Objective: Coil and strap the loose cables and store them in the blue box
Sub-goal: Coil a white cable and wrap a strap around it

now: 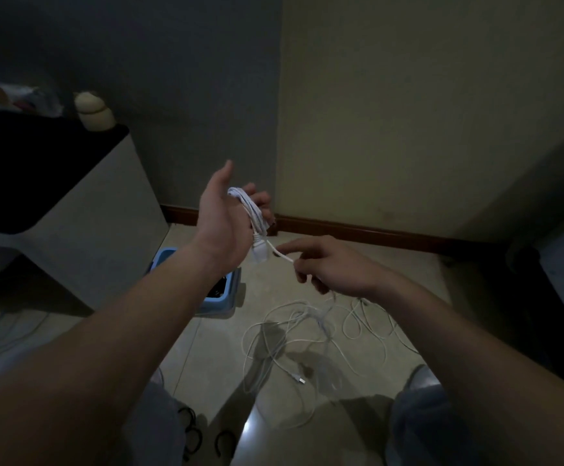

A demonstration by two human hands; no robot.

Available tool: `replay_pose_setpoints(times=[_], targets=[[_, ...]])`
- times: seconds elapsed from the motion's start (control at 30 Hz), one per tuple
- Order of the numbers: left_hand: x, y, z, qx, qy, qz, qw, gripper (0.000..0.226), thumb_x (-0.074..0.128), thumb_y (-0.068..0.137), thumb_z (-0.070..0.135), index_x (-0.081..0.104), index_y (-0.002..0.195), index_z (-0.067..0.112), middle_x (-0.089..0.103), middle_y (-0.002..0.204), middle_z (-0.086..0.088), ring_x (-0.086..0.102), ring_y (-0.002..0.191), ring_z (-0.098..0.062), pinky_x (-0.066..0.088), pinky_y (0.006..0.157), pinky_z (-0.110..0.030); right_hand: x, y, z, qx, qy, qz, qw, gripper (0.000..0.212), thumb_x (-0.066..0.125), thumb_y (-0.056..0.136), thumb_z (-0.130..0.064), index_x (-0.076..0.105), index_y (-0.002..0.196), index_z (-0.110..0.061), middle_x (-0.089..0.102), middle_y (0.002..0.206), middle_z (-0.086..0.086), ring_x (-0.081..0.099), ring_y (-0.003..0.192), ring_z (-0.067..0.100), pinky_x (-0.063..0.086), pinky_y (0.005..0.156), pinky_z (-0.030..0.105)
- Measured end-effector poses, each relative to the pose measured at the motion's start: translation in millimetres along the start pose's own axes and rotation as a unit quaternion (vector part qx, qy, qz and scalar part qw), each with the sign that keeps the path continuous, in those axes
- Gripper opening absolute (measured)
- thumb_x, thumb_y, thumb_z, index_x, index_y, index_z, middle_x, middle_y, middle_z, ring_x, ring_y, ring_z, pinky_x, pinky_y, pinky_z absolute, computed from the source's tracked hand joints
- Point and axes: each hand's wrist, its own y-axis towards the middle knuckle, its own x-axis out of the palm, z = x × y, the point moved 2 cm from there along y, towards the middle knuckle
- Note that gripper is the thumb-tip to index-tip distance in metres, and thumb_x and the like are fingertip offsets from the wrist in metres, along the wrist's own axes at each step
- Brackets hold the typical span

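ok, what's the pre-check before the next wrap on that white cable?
1. Left hand holds the white cable coil, looped round its fingers: ok.
2. Right hand pinches the feed strand just past the white plug: ok.
3. Loose cables on the floor free to feed: not ok, the loops overlap.
4. Blue box open and close by: ok, though part is hidden behind the left forearm.
5. Black straps at hand by the knees: ok.
6. Coil wraps even and tight: cannot tell, too dim.
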Motion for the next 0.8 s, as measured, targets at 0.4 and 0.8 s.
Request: replay_pose_setpoints(times=[0.4,0.8], targets=[[29,-9,-29,0.034,0.355,-0.075,0.931,0.039,0.026,0.107,0.033,0.049,0.094,0.004,0.036,0.065,-0.011,0.035,0.053,-0.016,0.032,0.048,-0.022,0,-10,-15,-0.092,0.127,0.096,0.983,0.028,0.064,0.086,0.011,0.059,0.11,-0.003,0.076,0.086,0.015,0.07,0.079,0.027,0.049,0.066,0.032],[8,-12,-39,-0.035,0.602,-0.141,0.785,0.08,0.027,0.075,0.084,0.058,0.093,0.013,0.061,0.067,-0.008,0.055,0.065,-0.022,0.045,0.071,-0.044,-34,-13,-14,0.021,-0.084,-0.056,0.995,0.026,0.068,0.085,-0.023,0.064,0.059,-0.019,0.05,0.046,-0.009,0.046,0.043,0.007,0.038,0.048,0.024]])
